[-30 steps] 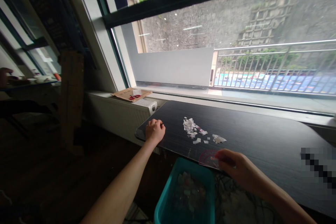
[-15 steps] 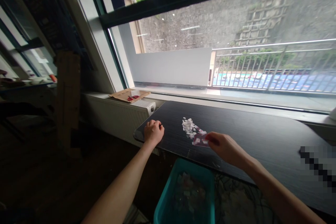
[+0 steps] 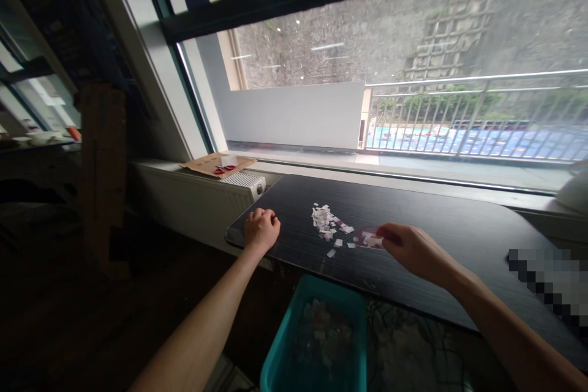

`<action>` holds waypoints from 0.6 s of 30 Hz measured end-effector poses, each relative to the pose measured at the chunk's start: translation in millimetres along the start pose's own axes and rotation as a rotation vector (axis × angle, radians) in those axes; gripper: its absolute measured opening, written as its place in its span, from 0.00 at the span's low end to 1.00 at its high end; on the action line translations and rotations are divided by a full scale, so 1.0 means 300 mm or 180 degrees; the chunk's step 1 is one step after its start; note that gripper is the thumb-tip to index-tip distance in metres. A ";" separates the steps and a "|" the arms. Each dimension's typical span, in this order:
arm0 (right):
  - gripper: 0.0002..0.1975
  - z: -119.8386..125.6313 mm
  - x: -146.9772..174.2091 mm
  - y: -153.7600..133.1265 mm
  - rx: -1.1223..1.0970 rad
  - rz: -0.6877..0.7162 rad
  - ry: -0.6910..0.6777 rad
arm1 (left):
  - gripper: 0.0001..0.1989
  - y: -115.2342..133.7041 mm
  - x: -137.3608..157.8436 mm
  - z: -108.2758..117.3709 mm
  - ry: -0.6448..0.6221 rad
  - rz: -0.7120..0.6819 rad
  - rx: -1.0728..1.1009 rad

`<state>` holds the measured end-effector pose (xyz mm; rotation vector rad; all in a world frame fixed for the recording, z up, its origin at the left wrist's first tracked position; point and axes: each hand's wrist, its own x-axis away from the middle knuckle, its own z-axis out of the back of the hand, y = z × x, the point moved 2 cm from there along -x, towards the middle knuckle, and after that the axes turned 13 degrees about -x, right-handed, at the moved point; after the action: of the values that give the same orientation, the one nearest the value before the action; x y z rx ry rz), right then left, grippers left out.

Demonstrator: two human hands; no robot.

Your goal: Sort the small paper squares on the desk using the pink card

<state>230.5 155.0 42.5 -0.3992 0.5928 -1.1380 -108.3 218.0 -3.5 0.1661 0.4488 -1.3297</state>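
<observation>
Dozens of white paper scraps (image 3: 323, 218) lie in a loose heap mid-table, with a few stray squares on its near side. Just right of them, the right hand (image 3: 411, 245) pinches a pink see-through plastic piece (image 3: 362, 233), thin, stiff-looking and curved along its far edge, with more scraps showing at it. The step in hand looks like scraping up the bits; the next move seems to call for a low, flat edge so that none scatter. To the left, the left hand (image 3: 263, 229) is curled in a loose fist on the black, faintly grained tabletop (image 3: 436, 226), nothing visible in it. Below the near edge stands a smooth teal plastic bin (image 3: 333, 294), rounded at its corners, holding dim crumpled bits. Far left, red-handled scissors (image 3: 225, 169) rest on creased brown paper (image 3: 202, 164).
</observation>
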 end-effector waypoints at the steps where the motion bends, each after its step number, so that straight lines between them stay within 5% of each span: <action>1: 0.12 -0.002 -0.004 -0.008 -0.0020 0.0004 0.0034 | 0.11 0.000 0.000 0.001 0.0001 0.0002 -0.0009; 9: 0.13 -0.071 -0.068 -0.083 -0.0084 0.0200 -0.0088 | 0.11 0.000 -0.001 0.003 0.0037 -0.0022 -0.0058; 18: 0.12 -0.025 -0.042 -0.068 0.0147 0.0012 -0.0103 | 0.11 0.000 0.000 -0.001 0.0033 -0.0024 -0.0037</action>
<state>207.3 158.8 51.5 -0.3760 0.5379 -1.1377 -108.4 218.2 -3.8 0.1619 0.4662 -1.3339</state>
